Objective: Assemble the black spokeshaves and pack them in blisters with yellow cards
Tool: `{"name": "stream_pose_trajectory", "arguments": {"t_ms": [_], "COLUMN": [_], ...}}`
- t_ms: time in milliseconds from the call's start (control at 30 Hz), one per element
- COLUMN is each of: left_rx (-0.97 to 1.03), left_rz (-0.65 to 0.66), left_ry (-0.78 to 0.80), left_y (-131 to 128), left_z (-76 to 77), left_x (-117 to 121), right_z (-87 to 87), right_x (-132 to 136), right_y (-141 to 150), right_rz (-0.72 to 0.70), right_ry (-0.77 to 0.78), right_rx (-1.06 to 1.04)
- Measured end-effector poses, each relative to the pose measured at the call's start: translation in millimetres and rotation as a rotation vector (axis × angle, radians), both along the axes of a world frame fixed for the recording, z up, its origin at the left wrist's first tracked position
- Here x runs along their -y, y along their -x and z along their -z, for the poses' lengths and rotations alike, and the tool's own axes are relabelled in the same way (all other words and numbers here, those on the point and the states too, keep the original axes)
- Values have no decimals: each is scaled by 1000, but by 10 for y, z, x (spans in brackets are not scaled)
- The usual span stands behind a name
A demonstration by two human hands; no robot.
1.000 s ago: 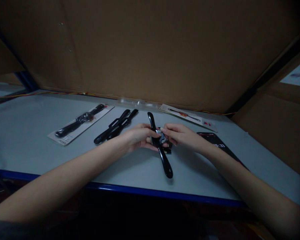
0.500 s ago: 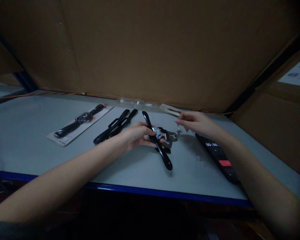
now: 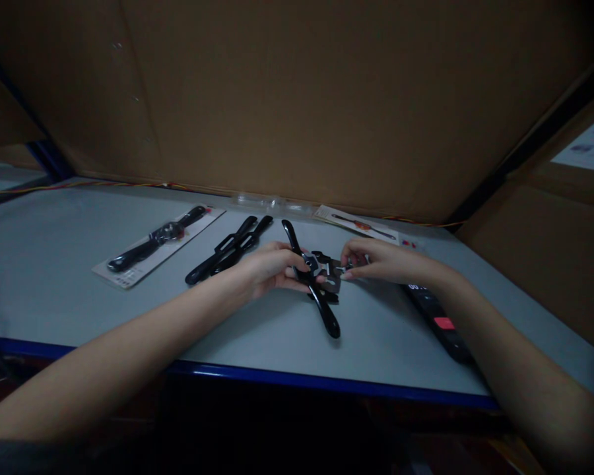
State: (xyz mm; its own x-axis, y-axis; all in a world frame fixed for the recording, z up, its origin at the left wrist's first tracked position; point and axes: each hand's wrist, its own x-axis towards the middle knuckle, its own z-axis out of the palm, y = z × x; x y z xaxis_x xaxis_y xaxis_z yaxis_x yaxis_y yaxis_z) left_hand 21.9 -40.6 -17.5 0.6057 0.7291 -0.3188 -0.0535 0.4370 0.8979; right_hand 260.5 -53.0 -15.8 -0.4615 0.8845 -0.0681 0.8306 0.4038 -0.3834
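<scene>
My left hand [image 3: 274,267] is closed around the middle of a black spokeshave [image 3: 327,316], which slants over the table with its handles at top and bottom. A silver metal plate [image 3: 311,264] sits at its centre, under my thumb. Right of it lie flat grey blades [image 3: 334,282] and black metal pieces [image 3: 321,256], partly covered. My right hand [image 3: 363,258] is beside these, its thumb and fingers pinched about a small silver metal part [image 3: 347,266]; its exact shape is hidden by the fingers.
Two black spokeshave bodies [image 3: 228,247] lie left of my left hand. A carded spokeshave [image 3: 153,244] is further left. Behind are clear plastic packaging [image 3: 272,203] and a printed card [image 3: 359,223]. A phone [image 3: 438,323] lies under my right forearm. Cardboard [image 3: 297,105] walls the back.
My right hand has moved left and down onto the small silver parts, uncovering more of the printed card behind. My left hand and the spokeshave have stayed nearly still.
</scene>
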Motion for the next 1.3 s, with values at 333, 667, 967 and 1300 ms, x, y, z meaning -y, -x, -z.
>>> {"name": "stream_pose_trajectory", "arguments": {"t_ms": [333, 667, 967, 1300], "left_rx": [-37, -23, -30, -18], "left_rz": [33, 56, 52, 60], "left_ry": [-29, -85, -57, -88], "left_y": [7, -10, -28, -32], "left_z": [39, 65, 26, 29], "left_x": [-3, 18, 61, 64], "right_z": [-42, -174, -82, -115], "right_x": [2, 216, 268, 322], "right_y": [12, 336, 552, 582], "right_rz": [15, 98, 200, -55], "right_ry": [-70, -73, -181, -395], "right_rx": [-54, -589, -759, -387]}}
